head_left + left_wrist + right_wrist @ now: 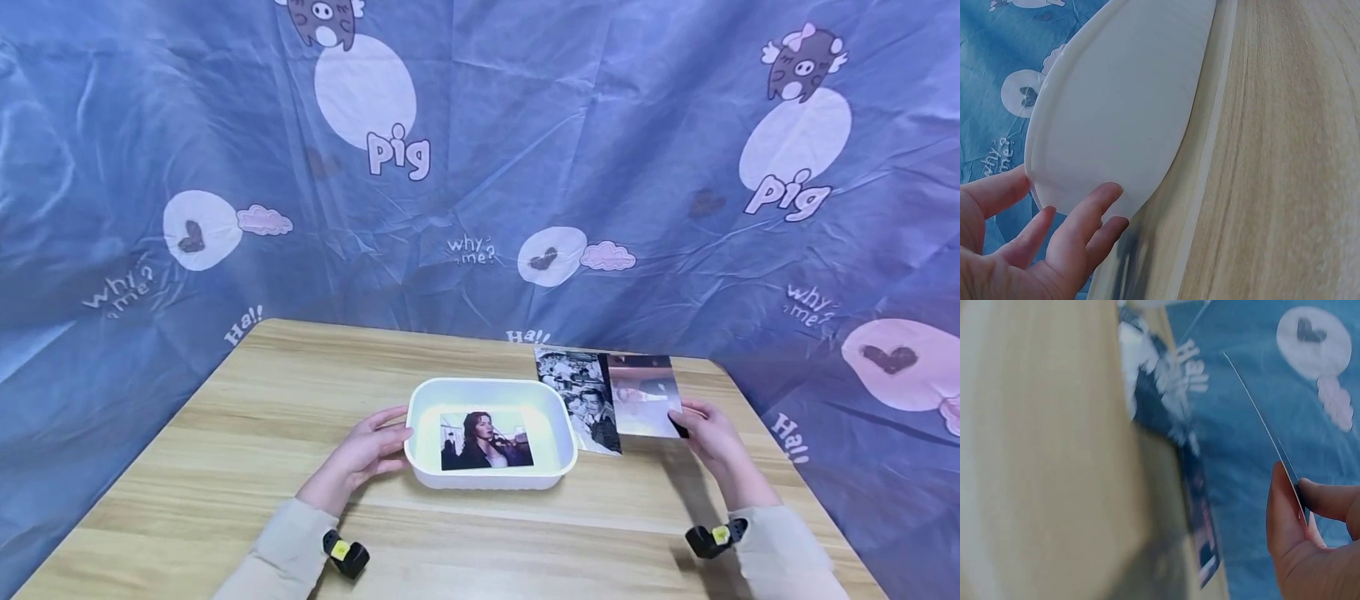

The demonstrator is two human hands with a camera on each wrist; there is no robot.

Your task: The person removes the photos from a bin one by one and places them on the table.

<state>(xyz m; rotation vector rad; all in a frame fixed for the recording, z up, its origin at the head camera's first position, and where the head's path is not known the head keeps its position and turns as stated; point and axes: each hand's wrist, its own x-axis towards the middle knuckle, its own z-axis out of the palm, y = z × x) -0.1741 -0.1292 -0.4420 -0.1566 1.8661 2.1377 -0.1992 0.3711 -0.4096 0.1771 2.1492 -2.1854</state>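
Note:
A white plastic basin stands on the table, with a colour photo of a dark-haired person lying in it. My left hand touches the basin's left end, its fingers spread along the rim and outer wall. To the basin's right lies a black-and-white photo. My right hand pinches a pinkish photo by its right side, between thumb and fingers. Raised off the table, that photo appears edge-on in the right wrist view. Below it lies another dark photo, mostly hidden in the head view.
The wooden table ends at a blue patterned cloth hanging behind and at both sides. Each wrist carries a small black camera on a strap, the left one and the right one.

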